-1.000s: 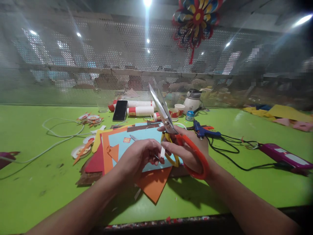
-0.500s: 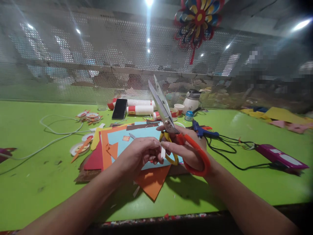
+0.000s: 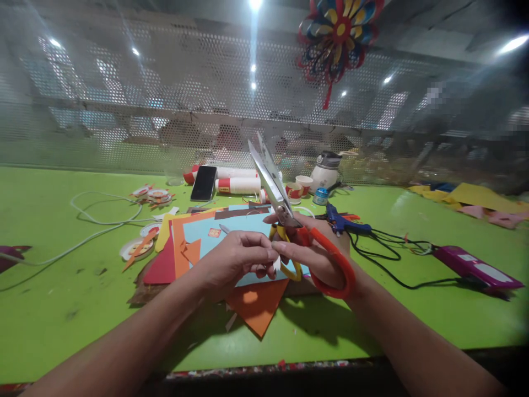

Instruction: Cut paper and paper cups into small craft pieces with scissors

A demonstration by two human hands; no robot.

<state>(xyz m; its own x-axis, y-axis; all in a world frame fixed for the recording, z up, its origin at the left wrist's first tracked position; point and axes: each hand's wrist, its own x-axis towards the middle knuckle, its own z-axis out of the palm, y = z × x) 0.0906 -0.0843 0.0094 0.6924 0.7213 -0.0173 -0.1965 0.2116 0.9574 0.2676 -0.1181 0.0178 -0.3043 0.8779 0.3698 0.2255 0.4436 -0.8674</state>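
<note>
My left hand point(image 3: 246, 256) is closed in a pinch on a small white paper piece point(image 3: 277, 266), its fingertips meeting those of my right hand point(image 3: 316, 251). Around my right hand hang scissors point(image 3: 275, 182) with red and yellow handles, blades pointing up and slightly parted. The right thumb or fingertips also touch the paper piece; exactly which fingers is hard to see. Beneath both hands lie a light blue sheet point(image 3: 223, 248), orange paper point(image 3: 258, 311) and dark red paper point(image 3: 159, 267), stacked. A small orange folded piece point(image 3: 190, 252) rests on the stack.
Behind the stack are a phone point(image 3: 204, 183), paper cup stacks point(image 3: 237, 185), a blue jar point(image 3: 320, 196) and a white jug point(image 3: 325, 173). A blue glue gun point(image 3: 347, 220) with black cords lies right, near a purple box point(image 3: 477, 267). Decorated discs point(image 3: 138, 247) and a white cable point(image 3: 93, 237) sit left.
The left fingers have shifted slightly, pinching closer against the right fingertips, and the white paper piece looks turned. The scissors stay in the right hand. The view has moved a little.
</note>
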